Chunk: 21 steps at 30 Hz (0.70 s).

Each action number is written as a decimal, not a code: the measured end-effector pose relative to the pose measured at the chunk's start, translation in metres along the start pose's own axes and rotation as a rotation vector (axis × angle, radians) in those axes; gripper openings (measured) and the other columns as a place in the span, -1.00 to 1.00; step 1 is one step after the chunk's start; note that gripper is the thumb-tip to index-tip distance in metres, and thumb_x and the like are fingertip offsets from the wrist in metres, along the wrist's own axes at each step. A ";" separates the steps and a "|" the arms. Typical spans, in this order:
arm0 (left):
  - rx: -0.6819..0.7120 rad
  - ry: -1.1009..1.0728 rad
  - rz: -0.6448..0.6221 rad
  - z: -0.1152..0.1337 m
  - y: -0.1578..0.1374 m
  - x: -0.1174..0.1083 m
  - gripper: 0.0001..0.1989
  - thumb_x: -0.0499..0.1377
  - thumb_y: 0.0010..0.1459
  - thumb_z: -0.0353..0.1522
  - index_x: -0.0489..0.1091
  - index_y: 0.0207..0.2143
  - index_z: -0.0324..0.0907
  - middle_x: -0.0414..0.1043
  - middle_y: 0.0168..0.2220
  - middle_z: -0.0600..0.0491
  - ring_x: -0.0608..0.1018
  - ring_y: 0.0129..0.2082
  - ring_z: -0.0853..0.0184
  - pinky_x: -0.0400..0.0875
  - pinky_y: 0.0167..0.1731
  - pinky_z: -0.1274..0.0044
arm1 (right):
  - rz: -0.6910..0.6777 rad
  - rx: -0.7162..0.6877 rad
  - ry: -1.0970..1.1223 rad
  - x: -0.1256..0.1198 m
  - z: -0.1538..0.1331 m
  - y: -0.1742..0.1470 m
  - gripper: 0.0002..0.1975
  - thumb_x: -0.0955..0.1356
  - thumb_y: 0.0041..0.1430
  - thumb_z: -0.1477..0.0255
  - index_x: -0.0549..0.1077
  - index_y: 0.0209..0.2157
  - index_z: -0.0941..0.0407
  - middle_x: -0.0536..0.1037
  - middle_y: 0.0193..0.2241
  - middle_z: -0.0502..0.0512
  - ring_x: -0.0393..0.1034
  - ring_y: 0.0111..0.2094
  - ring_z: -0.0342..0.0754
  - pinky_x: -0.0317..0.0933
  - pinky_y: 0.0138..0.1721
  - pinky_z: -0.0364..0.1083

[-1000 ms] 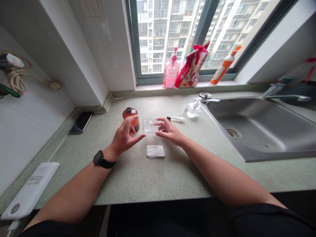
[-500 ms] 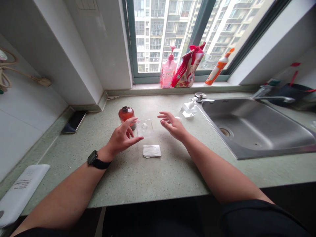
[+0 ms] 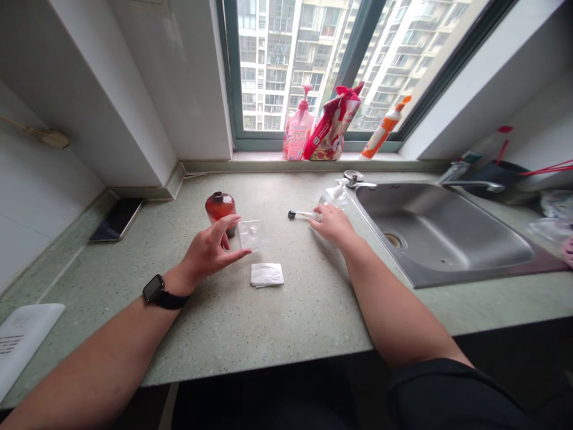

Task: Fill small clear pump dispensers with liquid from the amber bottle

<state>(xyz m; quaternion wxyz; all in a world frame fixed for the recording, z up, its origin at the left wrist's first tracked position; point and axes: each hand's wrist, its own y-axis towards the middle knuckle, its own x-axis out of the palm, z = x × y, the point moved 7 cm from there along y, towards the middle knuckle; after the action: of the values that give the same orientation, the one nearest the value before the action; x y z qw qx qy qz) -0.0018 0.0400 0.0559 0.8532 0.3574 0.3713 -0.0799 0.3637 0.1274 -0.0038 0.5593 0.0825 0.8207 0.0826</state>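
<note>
My left hand [image 3: 210, 248] is at the left of centre, thumb and index finger curved apart. Their tips lie at the edges of a clear square plastic piece [image 3: 253, 234] with a round mark in it, which appears held between them. Behind the fingers stands an amber bottle [image 3: 219, 206] with an uncapped neck. On the right, my right hand [image 3: 333, 223] has its fingers closed at one end of a slim whitish stick-like item [image 3: 305, 214] with a round black tip; the rest is hidden. A folded white tissue [image 3: 267, 274] lies in front of the plastic piece.
A clear container with a white pump [image 3: 335, 194] stands behind my right hand. The steel sink [image 3: 447, 233] is to the right. A phone [image 3: 117, 220] and a white oblong object [image 3: 27, 340] lie at the left. A pink pump bottle [image 3: 298, 131], red bag [image 3: 333, 128] and orange-white bottle [image 3: 385, 130] line the sill.
My right hand has moved right and down, closing on the slim item, whose black tip now shows. My left hand keeps its pose at the plastic piece. The view has shifted slightly right.
</note>
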 end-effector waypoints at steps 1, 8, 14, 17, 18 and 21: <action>0.001 0.004 0.002 0.000 0.000 0.000 -0.31 0.41 0.26 0.01 0.37 0.28 -0.12 0.51 -0.39 0.17 0.53 -0.52 0.40 0.46 -0.47 0.55 | -0.005 -0.002 0.008 0.000 0.000 0.000 -0.74 0.48 0.21 0.30 0.61 -0.07 0.02 0.65 -0.02 0.29 0.50 0.09 0.32 0.35 0.23 0.34; 0.010 0.008 0.001 -0.001 -0.001 -0.001 -0.30 0.41 0.26 0.00 0.33 0.28 -0.15 0.52 -0.36 0.15 0.55 -0.48 0.37 0.51 -0.41 0.51 | -0.036 -0.053 0.172 -0.008 -0.020 0.001 -0.80 0.45 0.31 0.31 0.55 -0.07 0.04 0.67 0.00 0.27 0.56 0.06 0.25 0.41 0.18 0.27; -0.022 0.050 0.022 -0.003 -0.002 -0.001 -0.28 0.42 0.24 0.02 0.33 0.28 -0.13 0.55 -0.32 0.13 0.54 -0.50 0.38 0.51 -0.40 0.51 | -0.160 -0.198 0.794 -0.013 -0.064 -0.015 -0.54 0.52 0.19 -0.03 0.52 -0.11 0.01 0.62 -0.07 0.16 0.56 -0.05 0.13 0.47 0.08 0.19; -0.028 0.046 0.042 -0.003 -0.002 -0.002 -0.26 0.43 0.22 0.04 0.33 0.28 -0.12 0.59 -0.27 0.09 0.63 -0.42 0.33 0.56 -0.34 0.49 | -0.254 -0.206 0.902 -0.013 -0.079 -0.023 -0.49 0.54 0.15 -0.08 0.53 -0.11 0.01 0.61 -0.12 0.13 0.53 -0.11 0.09 0.46 -0.04 0.11; -0.028 0.044 0.044 -0.003 -0.002 -0.002 -0.26 0.43 0.22 0.04 0.33 0.28 -0.12 0.60 -0.25 0.08 0.66 -0.38 0.30 0.57 -0.31 0.49 | -0.265 -0.206 0.918 -0.013 -0.082 -0.025 -0.50 0.54 0.15 -0.09 0.53 -0.12 0.01 0.62 -0.14 0.12 0.52 -0.12 0.08 0.45 -0.06 0.10; -0.023 0.042 0.034 -0.003 -0.002 -0.001 -0.24 0.45 0.21 0.05 0.33 0.28 -0.13 0.64 -0.20 0.04 0.72 -0.28 0.25 0.61 -0.25 0.47 | -0.267 -0.209 0.948 -0.016 -0.088 -0.028 -0.51 0.56 0.13 -0.08 0.55 -0.15 0.00 0.62 -0.17 0.10 0.51 -0.14 0.07 0.43 -0.10 0.07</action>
<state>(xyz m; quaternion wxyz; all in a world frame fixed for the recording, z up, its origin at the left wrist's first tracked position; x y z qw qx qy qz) -0.0049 0.0400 0.0543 0.8507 0.3553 0.3838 -0.0537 0.2861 0.0927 0.0363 0.1357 -0.1264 0.9752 0.1204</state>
